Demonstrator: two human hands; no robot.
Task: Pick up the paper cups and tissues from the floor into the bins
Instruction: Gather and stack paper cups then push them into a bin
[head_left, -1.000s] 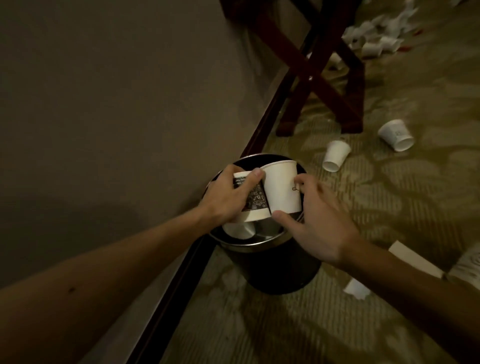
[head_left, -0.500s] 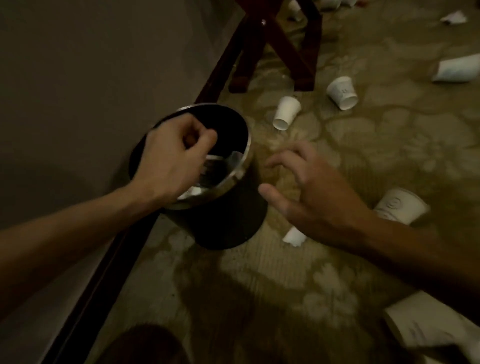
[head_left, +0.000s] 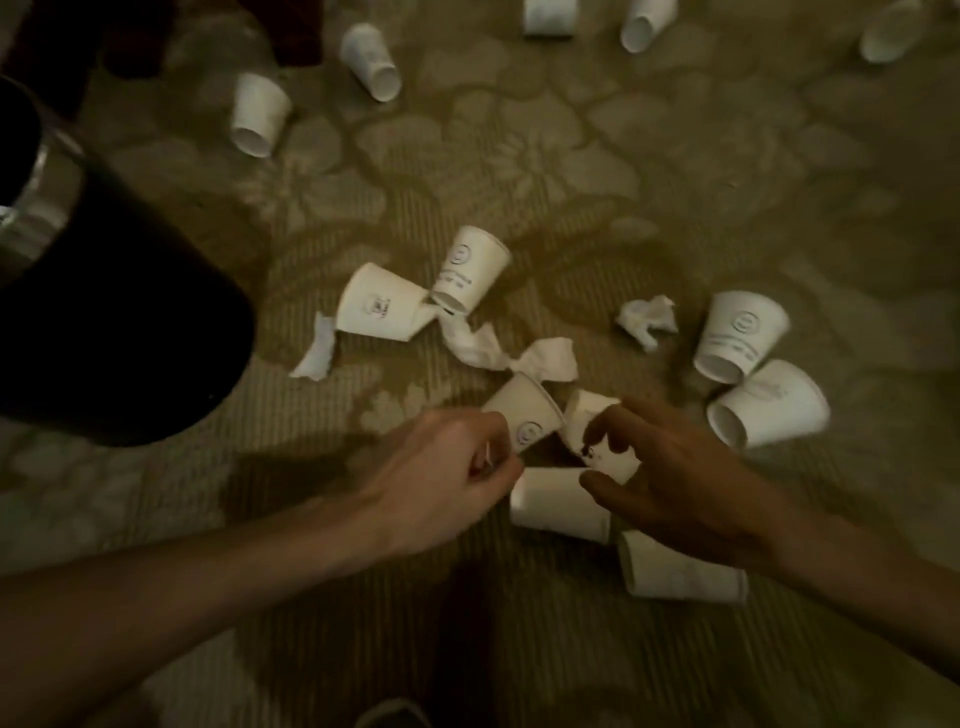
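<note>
**A:** How far along is it?

**B:** Early, I'd judge. The head view shows thirteen paper cups (head_left: 740, 335) and three tissues (head_left: 647, 319) on the carpet (head_left: 519, 156), with the bin (head_left: 119, 322) at far left.

**A:** And the hands?

**B:** The left hand (head_left: 452, 467) pinches the printed cup (head_left: 527, 413) at its rim. The right hand (head_left: 675, 467) curls its fingers round the neighbouring cup (head_left: 587, 413). Neither cup is lifted yet.

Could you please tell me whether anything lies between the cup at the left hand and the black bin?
Nothing visible blocks it. The left hand grips the smiley cup, and only bare carpet lies between it and the bin; a torn tissue strip lies just beside that path.
</note>
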